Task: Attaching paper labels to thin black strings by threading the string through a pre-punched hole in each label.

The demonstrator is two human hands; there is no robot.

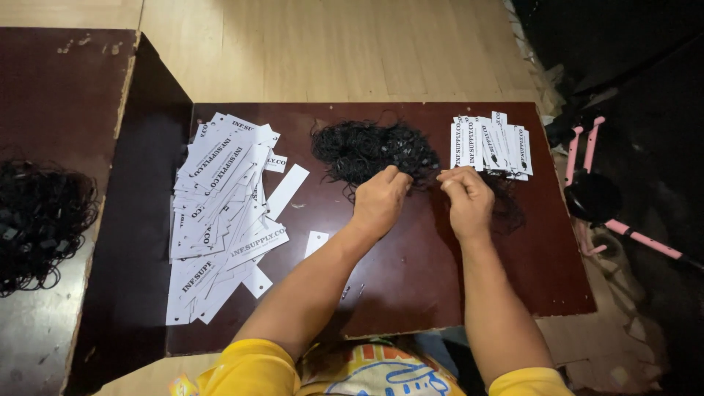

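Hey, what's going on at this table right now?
A person in yellow sleeves sits at a dark brown table. Both hands, the left hand and the right hand, pick at a tangled pile of black strings. A loose heap of white paper tags lies to the left, and a neater row of tags with strings attached sits to the right. Another bundle of black strings rests on a neighbouring table.

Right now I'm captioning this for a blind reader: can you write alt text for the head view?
Both hands, left hand and right hand, pinch at a tangle of black strings on a dark red table. A loose pile of white paper tags lies left, and a neat row of strung tags right.
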